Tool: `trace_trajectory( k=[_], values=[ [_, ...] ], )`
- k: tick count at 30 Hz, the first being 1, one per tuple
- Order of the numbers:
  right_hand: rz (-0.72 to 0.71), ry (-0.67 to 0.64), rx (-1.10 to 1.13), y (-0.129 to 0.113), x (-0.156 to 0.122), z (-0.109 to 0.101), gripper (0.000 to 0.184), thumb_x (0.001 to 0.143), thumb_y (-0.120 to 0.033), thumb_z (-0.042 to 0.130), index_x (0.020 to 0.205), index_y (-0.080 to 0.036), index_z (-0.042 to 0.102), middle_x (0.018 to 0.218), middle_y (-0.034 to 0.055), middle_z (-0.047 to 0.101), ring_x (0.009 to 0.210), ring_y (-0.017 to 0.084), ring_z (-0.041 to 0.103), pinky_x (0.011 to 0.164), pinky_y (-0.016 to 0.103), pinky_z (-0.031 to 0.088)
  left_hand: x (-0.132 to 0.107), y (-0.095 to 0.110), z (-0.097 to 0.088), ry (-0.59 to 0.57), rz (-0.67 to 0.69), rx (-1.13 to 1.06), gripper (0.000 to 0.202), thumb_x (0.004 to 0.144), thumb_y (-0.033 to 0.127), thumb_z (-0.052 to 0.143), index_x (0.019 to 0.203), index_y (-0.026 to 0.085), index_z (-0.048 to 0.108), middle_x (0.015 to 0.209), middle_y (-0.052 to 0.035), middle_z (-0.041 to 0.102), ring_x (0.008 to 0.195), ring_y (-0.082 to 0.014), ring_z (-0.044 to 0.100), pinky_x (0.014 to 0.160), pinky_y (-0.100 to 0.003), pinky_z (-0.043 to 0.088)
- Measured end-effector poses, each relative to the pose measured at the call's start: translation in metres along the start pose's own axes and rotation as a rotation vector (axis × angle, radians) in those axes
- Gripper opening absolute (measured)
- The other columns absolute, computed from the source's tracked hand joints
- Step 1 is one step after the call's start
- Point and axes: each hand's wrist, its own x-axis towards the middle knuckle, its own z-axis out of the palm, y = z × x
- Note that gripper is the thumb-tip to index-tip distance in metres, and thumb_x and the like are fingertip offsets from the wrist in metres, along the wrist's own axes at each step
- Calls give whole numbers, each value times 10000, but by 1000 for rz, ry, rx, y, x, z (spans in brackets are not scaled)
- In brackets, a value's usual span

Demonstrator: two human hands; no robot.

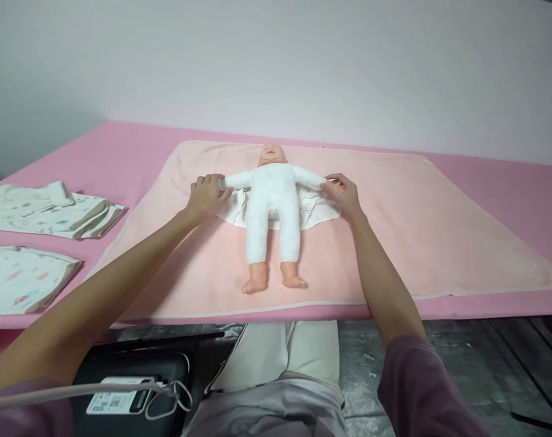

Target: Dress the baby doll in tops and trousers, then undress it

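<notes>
Left hand (pixel 208 195) and right hand (pixel 344 195) each close on an outstretched arm of one white-bodied baby doll (pixel 272 206), face-up on a pale pink blanket (pixel 416 230); two folded patterned cloths (pixel 52 209) lie left.

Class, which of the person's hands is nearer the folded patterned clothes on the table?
Left. The left hand holds the doll by the arm on the side facing the folded clothes. The right hand is across the doll, farther from them.
</notes>
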Motion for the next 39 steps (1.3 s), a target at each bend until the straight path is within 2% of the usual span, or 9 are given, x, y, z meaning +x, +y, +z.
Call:
trace_trajectory(
  k=[5, 9, 14, 18, 24, 27, 29, 34, 39],
  values=[
    [-79, -138, -448, -14, -7, 4, 473, 919, -572, 820, 1217, -204, 821, 1115, 122, 830, 1113, 357, 706, 1101, 522, 504, 17, -9, -3, -72, 64, 91, 625, 1075, 544, 434, 1520, 129, 576, 1512, -251, 637, 1450, -460, 513, 1235, -612, 391],
    [-141, -159, -740, -29, -8, 23, 464, 1092, -519, 591, 1300, -142, 763, 1272, 209, 798, 1229, 406, 658, 1177, 561, 403, 25, -3, -6, -32, 128, 147, 621, 1101, 529, 387, 1491, 93, 596, 1507, -274, 632, 1437, -478, 512, 1206, -630, 398],
    [-195, -132, -893, -33, 4, -23, 435, 1104, -474, 503, 1185, -160, 793, 1185, 209, 804, 1176, 403, 652, 1177, 566, 357, 35, 21, -8, -13, 214, 136, 581, 1117, 521, 388, 1453, 106, 618, 1516, -268, 634, 1441, -478, 494, 1155, -638, 423],
    [-212, -96, -1083, -26, 13, -107, 423, 1044, -464, 553, 1119, -140, 815, 1123, 211, 816, 1135, 407, 680, 1177, 576, 335, 47, 81, 8, -23, 335, 62, 539, 1125, 545, 436, 1421, 143, 638, 1500, -246, 646, 1431, -449, 503, 1133, -603, 447],
    [63, 13, -1352, 20, 19, -241, 423, 987, -400, 671, 1245, -102, 823, 1220, 304, 806, 1198, 437, 689, 1102, 575, 343, 61, 224, 57, -91, 522, -74, 487, 1157, 537, 465, 1394, 152, 645, 1483, -231, 668, 1393, -394, 571, 1127, -535, 474],
    [124, 180, -1331, 62, 23, -296, 294, 974, -363, 681, 1060, -140, 852, 1163, 339, 794, 1203, 451, 677, 1061, 630, 326, 65, 292, 88, -94, 582, -165, 493, 1165, 522, 468, 1422, 132, 628, 1519, -232, 658, 1414, -384, 569, 1159, -530, 454],
    [125, 286, -1242, 88, 28, -325, 393, 1035, -454, 600, 832, -187, 805, 1028, 329, 778, 1152, 456, 677, 1024, 686, 309, 68, 329, 105, -115, 602, -212, 506, 1158, 532, 495, 1438, 130, 623, 1529, -238, 656, 1425, -390, 568, 1165, -530, 449],
    [218, 439, -1071, 129, 42, -360, 751, 1049, -758, 423, 522, -235, 543, 872, 282, 713, 1071, 448, 669, 993, 754, 270, 79, 392, 134, -197, 600, -342, 516, 1135, 565, 555, 1427, 145, 624, 1517, -233, 673, 1436, -398, 590, 1156, -519, 463],
    [509, 482, -1069, 145, 54, -350, 751, 1011, -812, 427, 557, -239, 601, 932, 336, 705, 1167, 516, 640, 915, 734, 258, 97, 417, 152, -348, 444, -481, 486, 1107, 553, 609, 1421, 182, 601, 1476, -212, 691, 1319, -374, 697, 1057, -493, 518]
  ],
)
